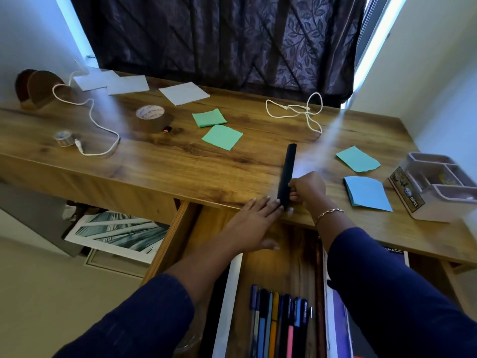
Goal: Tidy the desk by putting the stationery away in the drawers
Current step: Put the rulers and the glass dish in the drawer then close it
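A long black case (pixel 287 171) lies on the wooden desk (pixel 160 161) near its front edge. My right hand (pixel 307 188) grips the case's near end. My left hand (pixel 258 215) reaches over the open drawer (pixel 180 236) with straight fingers, and its fingertips touch the case's near end. Inside the drawer lies a row of several pens (pixel 281 324) beside a white strip (pixel 228 306). Green sticky notes (pixel 222 136) and blue sticky notes (pixel 366 192) lie spread on the desk.
A brown tape roll (pixel 152 118), a small clear tape roll (pixel 63 138), two white cables (pixel 296 112), white papers (pixel 183 93) and a white organiser (pixel 438 184) sit on the desk. A dark curtain hangs behind. Framed pictures (pixel 116 233) lie on the floor at left.
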